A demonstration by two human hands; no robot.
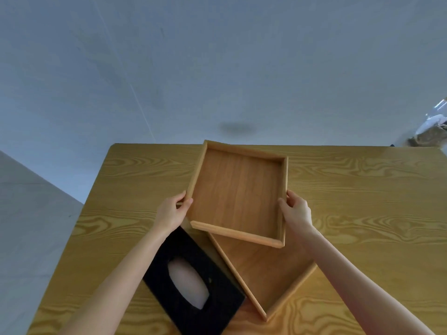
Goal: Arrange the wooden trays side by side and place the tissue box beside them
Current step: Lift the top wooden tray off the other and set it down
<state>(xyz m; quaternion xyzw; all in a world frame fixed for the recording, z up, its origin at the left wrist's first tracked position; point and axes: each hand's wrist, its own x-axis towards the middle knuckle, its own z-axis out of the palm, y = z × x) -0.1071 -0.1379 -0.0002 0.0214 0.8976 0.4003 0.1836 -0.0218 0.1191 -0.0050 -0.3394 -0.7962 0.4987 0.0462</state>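
An upper wooden tray (238, 192) is held above the table, its near edge overlapping a second wooden tray (268, 269) that lies turned at an angle beneath it. My left hand (173, 210) grips the upper tray's left rim and my right hand (296, 209) grips its right rim. A black tissue box (193, 281) with an oval opening showing white tissue lies at the lower tray's left side, partly under my left forearm.
The wooden table (362, 201) has its far edge just behind the upper tray and its left edge near the tissue box. A grey floor lies beyond. A pale object (433, 124) sits on the floor at far right.
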